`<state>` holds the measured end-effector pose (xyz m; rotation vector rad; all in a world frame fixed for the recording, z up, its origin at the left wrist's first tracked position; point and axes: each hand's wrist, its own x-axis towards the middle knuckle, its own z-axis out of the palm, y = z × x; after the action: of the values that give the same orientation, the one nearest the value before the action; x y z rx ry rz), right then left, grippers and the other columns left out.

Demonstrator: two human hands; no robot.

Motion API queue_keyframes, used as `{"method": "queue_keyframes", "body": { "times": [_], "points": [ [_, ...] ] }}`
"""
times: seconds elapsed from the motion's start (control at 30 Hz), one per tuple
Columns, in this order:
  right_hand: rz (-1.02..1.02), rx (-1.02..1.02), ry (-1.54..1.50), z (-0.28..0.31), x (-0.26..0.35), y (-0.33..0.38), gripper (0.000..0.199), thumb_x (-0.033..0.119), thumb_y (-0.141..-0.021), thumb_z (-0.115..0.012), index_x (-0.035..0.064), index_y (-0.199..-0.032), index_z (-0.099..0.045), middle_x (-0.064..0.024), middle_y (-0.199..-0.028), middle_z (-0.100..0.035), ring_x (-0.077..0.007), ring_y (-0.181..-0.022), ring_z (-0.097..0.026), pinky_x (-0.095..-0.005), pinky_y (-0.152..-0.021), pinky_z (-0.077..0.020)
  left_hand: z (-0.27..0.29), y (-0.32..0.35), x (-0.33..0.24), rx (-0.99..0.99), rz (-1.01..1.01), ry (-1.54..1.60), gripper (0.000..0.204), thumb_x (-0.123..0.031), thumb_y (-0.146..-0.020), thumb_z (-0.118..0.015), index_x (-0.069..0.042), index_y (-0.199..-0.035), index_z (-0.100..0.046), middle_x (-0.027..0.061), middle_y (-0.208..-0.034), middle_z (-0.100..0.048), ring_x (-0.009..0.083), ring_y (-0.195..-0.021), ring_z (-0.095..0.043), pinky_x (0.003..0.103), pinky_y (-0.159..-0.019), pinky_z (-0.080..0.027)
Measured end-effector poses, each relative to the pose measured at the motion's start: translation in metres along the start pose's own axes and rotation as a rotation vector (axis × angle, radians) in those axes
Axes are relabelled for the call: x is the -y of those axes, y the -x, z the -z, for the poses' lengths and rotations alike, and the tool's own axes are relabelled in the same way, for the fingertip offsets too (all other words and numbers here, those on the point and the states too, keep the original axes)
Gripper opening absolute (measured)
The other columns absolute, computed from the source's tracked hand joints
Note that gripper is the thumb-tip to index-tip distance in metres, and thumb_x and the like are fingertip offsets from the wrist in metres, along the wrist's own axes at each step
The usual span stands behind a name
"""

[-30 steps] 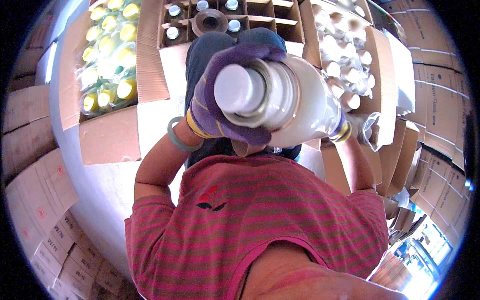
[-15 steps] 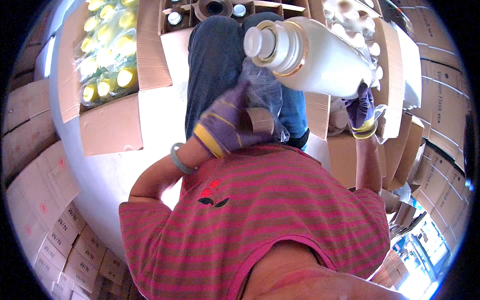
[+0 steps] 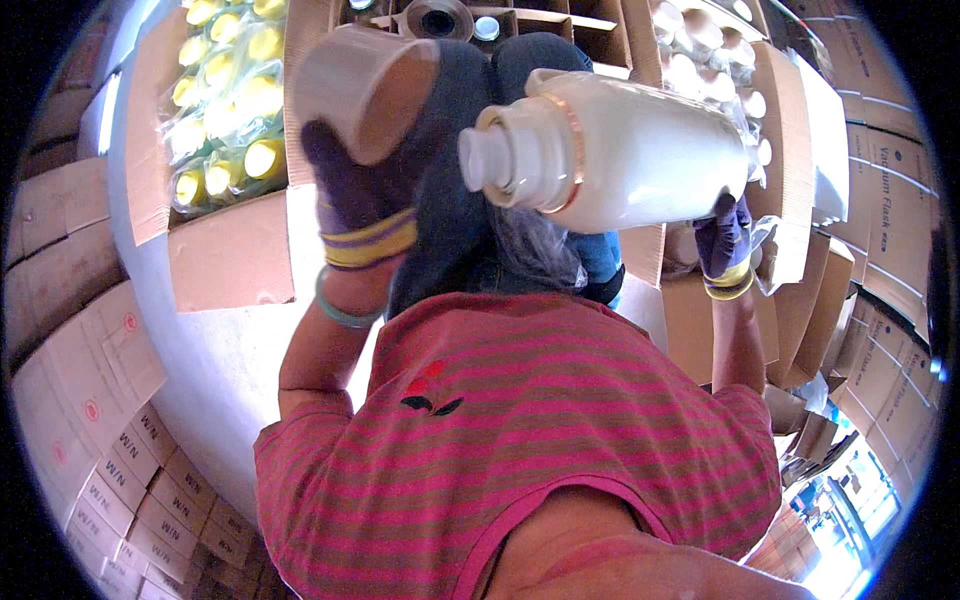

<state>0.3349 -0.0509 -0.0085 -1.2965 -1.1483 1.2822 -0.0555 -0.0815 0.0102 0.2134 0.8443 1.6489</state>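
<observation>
In my right hand is a large white vacuum flask with a copper-coloured ring near its neck. My fingers close round its base, and it lies nearly level above my lap with its white stopper pointing left. My left hand is closed on a wide white cup, held over my left knee with its brownish open side facing right. Both hands wear dark purple gloves with yellow-striped cuffs. Crumpled clear plastic lies on my lap below the flask.
At the left stands an open carton of yellow-capped bottles in plastic. A divided carton lies ahead, with a tape roll on it. An open carton of white flasks stands right. Stacked boxes line both sides.
My left hand has swung from near my belly forward and left, carrying the cup over my left knee. The flask in my right hand has come slightly down and levelled out.
</observation>
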Motion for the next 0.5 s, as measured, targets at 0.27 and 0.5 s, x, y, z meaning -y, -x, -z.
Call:
{"method": "queue_keyframes", "body": {
  "times": [0.27, 0.5],
  "points": [
    [-0.091, -0.038, -0.138, -0.017, 0.002, 0.012, 0.048, 0.034, -0.094, -0.061, -0.0009, -0.126, -0.054, -0.0048, -0.112, -0.062, -0.0129, -0.101, -0.055, -0.0283, -0.088, -0.0430, -0.006, 0.013, 0.020, 0.289, -0.536, -0.744, 0.079, -0.026, -0.079, -0.077, -0.005, -0.141, -0.033, 0.0172, -0.141, -0.040, 0.0276, -0.128, -0.043, 0.039, -0.103, -0.041],
    [0.372, -0.002, 0.396, -0.016, 0.047, 0.008, 0.045, 0.028, -0.085, -0.073, -0.0040, -0.115, -0.061, -0.0024, -0.082, -0.067, -0.0126, -0.074, -0.059, -0.0288, -0.068, -0.0473, 0.025, 0.031, 0.040, 0.232, -0.611, -1.533, 0.068, -0.024, -0.069, -0.080, -0.007, -0.127, -0.049, 0.0218, -0.134, -0.039, 0.0402, -0.125, -0.039, 0.049, -0.104, -0.035]
  ]
}}
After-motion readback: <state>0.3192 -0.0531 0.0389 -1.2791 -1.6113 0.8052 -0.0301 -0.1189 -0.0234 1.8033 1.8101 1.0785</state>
